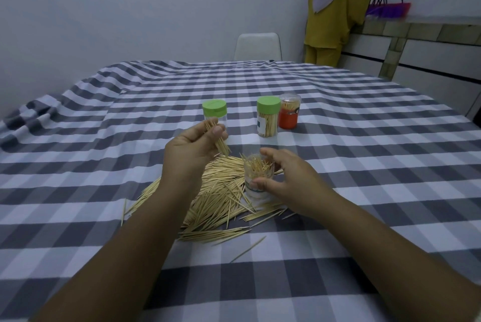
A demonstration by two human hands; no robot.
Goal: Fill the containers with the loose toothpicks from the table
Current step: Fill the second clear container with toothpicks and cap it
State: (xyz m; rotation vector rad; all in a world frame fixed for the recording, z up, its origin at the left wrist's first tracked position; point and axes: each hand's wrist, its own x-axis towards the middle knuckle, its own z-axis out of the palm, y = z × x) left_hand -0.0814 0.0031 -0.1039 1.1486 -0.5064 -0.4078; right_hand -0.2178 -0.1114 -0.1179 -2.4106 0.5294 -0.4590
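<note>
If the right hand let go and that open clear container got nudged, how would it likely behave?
The open clear container would probably tip easily: it looks tall, narrow and light, standing among the loose toothpicks. The sticks inside poke above its rim, so they would likely spill. For now the right hand steadies it.

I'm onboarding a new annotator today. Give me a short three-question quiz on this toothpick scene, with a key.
1. True or false: the open container already has toothpicks inside.
2. What does the left hand hold? A) a green lid B) a bundle of toothpicks C) nothing
3. How many containers wear green lids?

Key:
1. True.
2. B; the right hand grips the open container.
3. Two: the left one and the filled one beside the red container.
</note>
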